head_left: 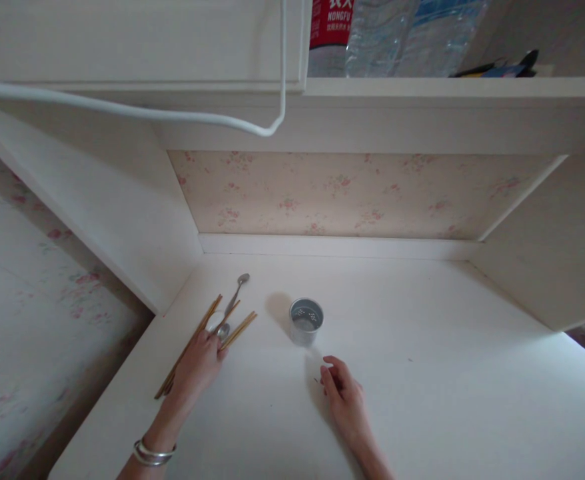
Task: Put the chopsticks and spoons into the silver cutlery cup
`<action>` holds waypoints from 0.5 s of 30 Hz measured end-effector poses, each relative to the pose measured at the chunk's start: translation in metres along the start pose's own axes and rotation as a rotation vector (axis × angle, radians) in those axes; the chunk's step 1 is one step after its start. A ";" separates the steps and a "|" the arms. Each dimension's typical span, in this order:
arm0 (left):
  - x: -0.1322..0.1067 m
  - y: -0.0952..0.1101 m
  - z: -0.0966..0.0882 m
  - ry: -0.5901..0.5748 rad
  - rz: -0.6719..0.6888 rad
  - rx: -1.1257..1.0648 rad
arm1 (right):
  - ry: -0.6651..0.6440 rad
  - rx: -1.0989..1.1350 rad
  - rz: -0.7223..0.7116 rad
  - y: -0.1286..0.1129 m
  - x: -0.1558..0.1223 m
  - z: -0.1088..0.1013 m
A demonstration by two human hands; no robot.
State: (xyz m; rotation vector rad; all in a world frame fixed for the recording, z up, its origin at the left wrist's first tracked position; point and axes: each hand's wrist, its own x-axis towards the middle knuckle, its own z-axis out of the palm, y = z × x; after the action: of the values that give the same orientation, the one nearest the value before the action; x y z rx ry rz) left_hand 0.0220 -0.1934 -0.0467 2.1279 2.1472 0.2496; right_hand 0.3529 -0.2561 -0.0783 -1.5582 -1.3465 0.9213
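My left hand is closed over a loose bundle of wooden chopsticks on the white tabletop. More chopsticks lie along its left side. By its fingertips are a metal spoon bowl and a white spoon or similar rounded piece. Another metal spoon points away from the hand. Its palm hides the utensils' lower parts. My right hand hovers near the table with loosely bent fingers apart and nothing visible in them. Just beyond it stands a round metal utensil holder with holes in its bottom.
Low overhead, a white cable hangs in front of a cabinet door. A shelf above the table carries plastic bottles. White side panels and a flowered back wall border the tabletop.
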 end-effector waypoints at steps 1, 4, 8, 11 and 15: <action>0.002 0.000 -0.003 -0.056 -0.002 -0.034 | 0.000 0.006 0.003 -0.001 0.001 0.000; 0.009 0.005 -0.017 -0.186 -0.052 -0.105 | -0.005 0.021 -0.001 -0.004 0.001 0.000; 0.017 0.026 -0.051 -0.160 -0.065 -0.255 | -0.004 0.025 -0.006 -0.004 0.002 0.000; 0.026 0.054 -0.084 -0.110 0.021 -0.561 | -0.007 0.036 -0.011 -0.003 0.003 0.000; 0.045 0.104 -0.122 -0.008 0.104 -0.967 | -0.018 0.024 -0.009 0.000 0.005 0.000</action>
State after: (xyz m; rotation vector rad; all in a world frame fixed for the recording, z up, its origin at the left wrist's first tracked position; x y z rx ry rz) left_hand 0.1003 -0.1524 0.0944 1.6144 1.4139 1.0283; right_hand 0.3536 -0.2513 -0.0778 -1.5275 -1.3493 0.9451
